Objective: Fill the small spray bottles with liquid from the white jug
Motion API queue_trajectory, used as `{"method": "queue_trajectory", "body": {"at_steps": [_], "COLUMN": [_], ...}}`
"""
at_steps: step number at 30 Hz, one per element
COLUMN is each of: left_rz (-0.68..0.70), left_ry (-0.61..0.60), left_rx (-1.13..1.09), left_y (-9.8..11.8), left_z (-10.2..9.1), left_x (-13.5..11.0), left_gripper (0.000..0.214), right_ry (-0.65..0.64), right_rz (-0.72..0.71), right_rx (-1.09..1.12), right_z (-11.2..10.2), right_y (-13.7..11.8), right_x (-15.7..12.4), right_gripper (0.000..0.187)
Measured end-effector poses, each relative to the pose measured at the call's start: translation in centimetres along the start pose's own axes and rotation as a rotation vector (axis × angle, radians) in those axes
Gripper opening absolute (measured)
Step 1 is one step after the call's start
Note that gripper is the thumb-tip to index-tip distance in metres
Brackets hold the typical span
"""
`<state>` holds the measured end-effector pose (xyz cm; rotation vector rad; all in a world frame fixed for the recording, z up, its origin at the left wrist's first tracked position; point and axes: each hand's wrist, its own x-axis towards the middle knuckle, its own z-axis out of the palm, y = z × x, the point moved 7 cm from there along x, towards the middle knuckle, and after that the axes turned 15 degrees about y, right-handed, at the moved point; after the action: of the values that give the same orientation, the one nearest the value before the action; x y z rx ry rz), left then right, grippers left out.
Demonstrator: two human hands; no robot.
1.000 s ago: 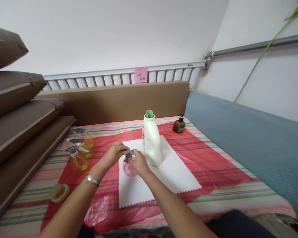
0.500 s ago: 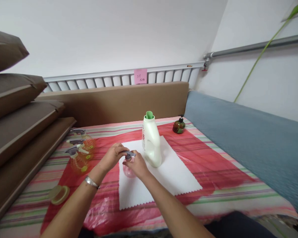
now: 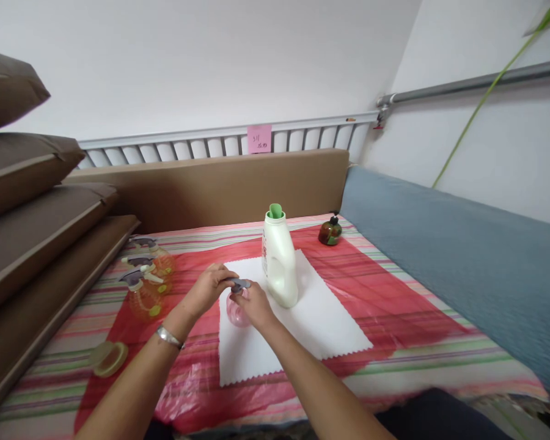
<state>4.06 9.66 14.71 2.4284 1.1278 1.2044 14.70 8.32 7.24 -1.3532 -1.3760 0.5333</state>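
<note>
Brown cushions (image 3: 41, 195) are stacked on the left, a white radiator (image 3: 192, 150) stands along the far wall, and a blue covering (image 3: 440, 244) lines the right; red sheeting (image 3: 348, 287) overlies a striped cloth (image 3: 462, 366). From the left, three tinted see-through spray bottles (image 3: 142, 300) stand, contents unclear. On a white mat (image 3: 323, 333), the left hand (image 3: 211, 285) pinches the grey pump head (image 3: 242, 283) of a pink bottle (image 3: 238, 315), and the right hand (image 3: 256, 304) grips beneath it. Just right stands an opaque jug (image 3: 282, 269) with a green spout; far right, a dark pump bottle (image 3: 330, 233).
</note>
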Motion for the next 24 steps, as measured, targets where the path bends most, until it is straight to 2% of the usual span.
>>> {"method": "queue_trajectory", "body": {"at_steps": [9,13,16,19,24], "left_rz": [0.064,0.068,0.011,-0.066,-0.235], "left_ry": [0.029,0.198,0.296,0.323,0.344], "left_rx": [0.037,0.115,0.175,0.205,0.261], "left_y": [-1.4,-1.9,-2.6,-4.0,-6.5], "left_z": [0.0,-2.1,-4.2,-5.6,-5.8], "left_x": [-0.3,-1.4,-4.5,-9.4,-17.2], "left_gripper": [0.027,0.051,0.056,0.05,0.04], "right_ry": [0.097,0.111,0.087,0.08,0.041], "right_rz": [0.051,0.082,0.116,0.154,0.187], "right_rx": [-0.094,-0.012,0.095,0.18,0.239], "right_z": [-0.2,-1.1,-2.5,-4.7,-8.4], "right_y": [-0.4,-0.9,-1.0,-0.6,-0.4], "right_x": [-0.1,-0.4,-0.9,-1.1,-1.2], "right_gripper": [0.014,0.011,0.009,0.015,0.015]}}
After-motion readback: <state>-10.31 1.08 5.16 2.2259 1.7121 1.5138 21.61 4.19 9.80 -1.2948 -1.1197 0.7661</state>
